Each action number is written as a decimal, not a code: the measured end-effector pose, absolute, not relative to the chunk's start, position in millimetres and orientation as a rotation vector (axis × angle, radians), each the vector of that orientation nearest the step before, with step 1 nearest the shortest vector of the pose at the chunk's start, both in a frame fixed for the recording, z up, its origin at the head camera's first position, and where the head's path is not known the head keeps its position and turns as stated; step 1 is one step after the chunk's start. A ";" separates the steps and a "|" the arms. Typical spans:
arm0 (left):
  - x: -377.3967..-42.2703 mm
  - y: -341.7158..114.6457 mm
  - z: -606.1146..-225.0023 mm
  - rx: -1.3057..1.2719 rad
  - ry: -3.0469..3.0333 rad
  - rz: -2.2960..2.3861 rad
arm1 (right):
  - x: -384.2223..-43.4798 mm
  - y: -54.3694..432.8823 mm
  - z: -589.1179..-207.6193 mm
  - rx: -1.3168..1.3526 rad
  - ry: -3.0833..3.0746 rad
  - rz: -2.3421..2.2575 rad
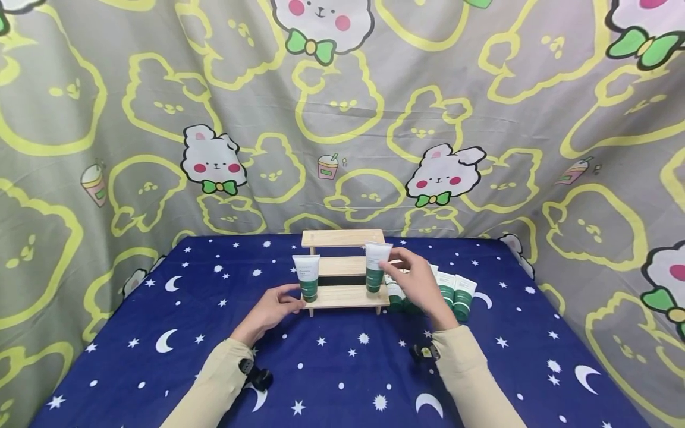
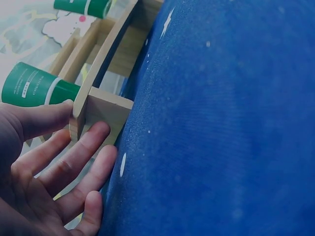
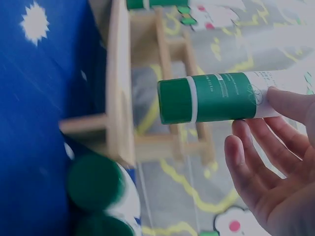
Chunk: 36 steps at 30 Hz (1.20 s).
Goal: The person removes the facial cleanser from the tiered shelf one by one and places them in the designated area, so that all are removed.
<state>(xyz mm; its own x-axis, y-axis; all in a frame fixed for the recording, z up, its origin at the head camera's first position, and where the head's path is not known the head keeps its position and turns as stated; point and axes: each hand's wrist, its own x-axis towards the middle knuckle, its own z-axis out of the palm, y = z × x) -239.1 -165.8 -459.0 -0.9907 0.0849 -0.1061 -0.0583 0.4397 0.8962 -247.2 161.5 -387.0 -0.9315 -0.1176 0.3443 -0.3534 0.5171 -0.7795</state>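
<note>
A three-tier wooden display stand [image 1: 342,296] stands on the table. My left hand [image 1: 275,308] grips the left end of its lowest step, thumb at the board's edge and fingers by the leg [image 2: 110,110]. Just beside that thumb, a white and green squeeze tube [image 1: 307,279] stands cap-down on the step. My right hand [image 1: 414,279] pinches a second such tube [image 3: 221,97] by its white upper part, between thumb and fingers. That tube hangs cap-down over the step's right end, with a small gap beneath the cap in the right wrist view.
Several more white and green tubes [image 1: 463,297] stand to the right of the stand, partly behind my right hand. A dark blue cloth [image 1: 332,368] with moons and stars covers the table. Behind it hangs a grey patterned curtain [image 1: 342,196].
</note>
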 end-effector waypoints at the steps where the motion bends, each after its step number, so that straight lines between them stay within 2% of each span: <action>1: -239.2 -166.0 -459.1 0.024 2.551 1.593 | -247.0 166.7 -385.0 0.384 -2.512 1.369; 12: -238.7 -167.2 -456.4 0.001 2.533 1.593 | -243.5 221.2 -366.5 0.205 -2.524 1.447; 27: -238.9 -167.2 -458.1 0.021 2.537 1.606 | -239.8 285.3 -362.9 0.097 -2.078 1.882; 36: -238.5 -166.9 -457.5 0.013 2.533 1.600 | -230.9 322.4 -366.3 0.001 -1.994 1.945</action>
